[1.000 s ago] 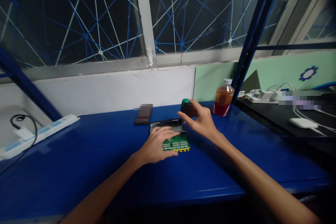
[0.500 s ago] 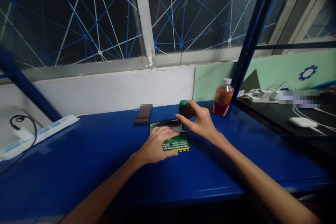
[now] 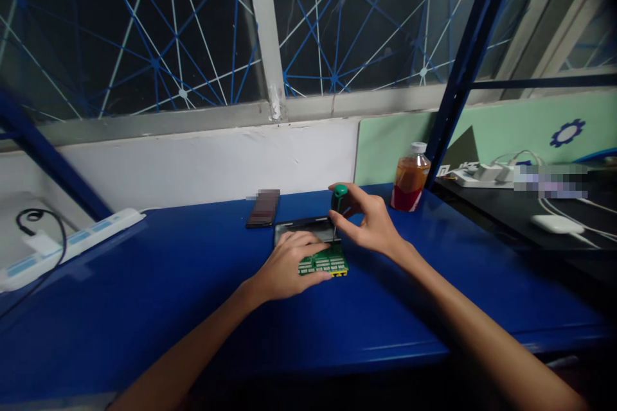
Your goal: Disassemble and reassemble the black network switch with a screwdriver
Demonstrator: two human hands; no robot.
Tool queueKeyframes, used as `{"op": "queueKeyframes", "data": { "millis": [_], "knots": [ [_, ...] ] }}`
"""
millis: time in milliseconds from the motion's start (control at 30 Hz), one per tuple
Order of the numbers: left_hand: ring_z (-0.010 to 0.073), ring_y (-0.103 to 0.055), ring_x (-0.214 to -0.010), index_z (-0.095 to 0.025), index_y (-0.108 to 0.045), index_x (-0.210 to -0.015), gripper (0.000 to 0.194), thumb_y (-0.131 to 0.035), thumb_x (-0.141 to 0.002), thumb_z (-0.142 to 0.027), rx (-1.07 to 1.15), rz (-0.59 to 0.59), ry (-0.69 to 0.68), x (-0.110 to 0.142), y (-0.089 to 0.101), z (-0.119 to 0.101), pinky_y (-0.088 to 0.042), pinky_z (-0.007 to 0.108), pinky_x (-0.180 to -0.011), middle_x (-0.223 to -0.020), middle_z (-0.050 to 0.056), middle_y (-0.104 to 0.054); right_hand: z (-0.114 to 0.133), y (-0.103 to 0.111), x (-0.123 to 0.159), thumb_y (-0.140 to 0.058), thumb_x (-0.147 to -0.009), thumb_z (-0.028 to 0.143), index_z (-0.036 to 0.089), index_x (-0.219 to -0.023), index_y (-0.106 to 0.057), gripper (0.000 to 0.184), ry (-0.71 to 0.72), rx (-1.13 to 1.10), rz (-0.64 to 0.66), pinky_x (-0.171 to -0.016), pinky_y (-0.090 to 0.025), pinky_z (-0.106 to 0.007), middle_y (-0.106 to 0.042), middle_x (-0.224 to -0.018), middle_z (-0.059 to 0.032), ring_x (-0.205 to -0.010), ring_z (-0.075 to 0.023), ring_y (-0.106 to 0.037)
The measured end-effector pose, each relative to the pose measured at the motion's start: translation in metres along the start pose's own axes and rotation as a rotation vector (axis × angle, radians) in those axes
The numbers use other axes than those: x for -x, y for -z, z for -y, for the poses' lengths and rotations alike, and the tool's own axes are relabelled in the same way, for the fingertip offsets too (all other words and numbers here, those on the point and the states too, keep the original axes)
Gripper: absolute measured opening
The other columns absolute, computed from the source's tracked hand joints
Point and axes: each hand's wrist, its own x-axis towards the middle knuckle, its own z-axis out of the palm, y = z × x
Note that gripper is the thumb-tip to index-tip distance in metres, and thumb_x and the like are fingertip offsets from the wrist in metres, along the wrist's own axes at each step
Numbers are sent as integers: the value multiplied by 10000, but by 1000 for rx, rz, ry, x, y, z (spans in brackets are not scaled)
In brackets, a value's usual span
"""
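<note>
My left hand (image 3: 285,266) is pressed over a green circuit board (image 3: 324,261), its fingers across the top and its thumb along the front edge, where yellow connectors (image 3: 339,273) show. Behind the board is a dark, open casing (image 3: 311,228), partly covered by my fingers. In my right hand (image 3: 370,218) is a screwdriver (image 3: 340,198) with a green-topped handle, gripped between thumb and fingers. It stands nearly upright, shaft down to the back right part of the board. The tip and any screw under it are too small to make out.
Everything rests on a blue table (image 3: 193,308). A phone (image 3: 264,208) lies behind the casing, and a bottle of reddish drink (image 3: 409,178) stands at the back right. A power strip (image 3: 103,231) is at the left. Cables and a white charger (image 3: 556,225) lie on a black table at the right.
The screwdriver's handle has shifted slightly right and tilted, with my right thumb and fingers moved around it. My left thumb has slid a little right along the board's front edge.
</note>
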Motion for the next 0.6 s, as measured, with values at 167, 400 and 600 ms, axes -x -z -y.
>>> {"op": "queueKeyframes", "data": {
  "millis": [167, 400, 600],
  "knots": [
    [274, -495, -1178, -264, -587, -1231, 477, -647, -807, -474, 2, -9, -6, 0, 0, 0, -312, 475, -1036, -1225, 67, -597, 0, 1, 0, -557, -780, 249, 159, -1194, -522, 425, -19, -3, 26, -567, -512, -255, -600, -707, 20, -561, -115, -566],
    [270, -507, -1173, -263, -604, -1207, 453, -666, -799, -450, 14, -11, 2, 0, 0, -1, -326, 489, -1032, -1212, 66, -610, 2, 2, -1, -596, -798, 345, 160, -1291, -455, 546, -11, 11, 12, -578, -506, -253, -587, -669, 29, -560, -125, -581],
    [220, -595, -1059, -222, -677, -1082, 298, -668, -817, -357, 130, -84, -14, -8, 10, 1, -421, 413, -977, -1081, 59, -688, -3, -1, 1, -587, -841, 451, 202, -1375, -414, 615, 79, 211, -46, -589, -469, -282, -572, -632, 27, -553, -139, -561]
  ]
}}
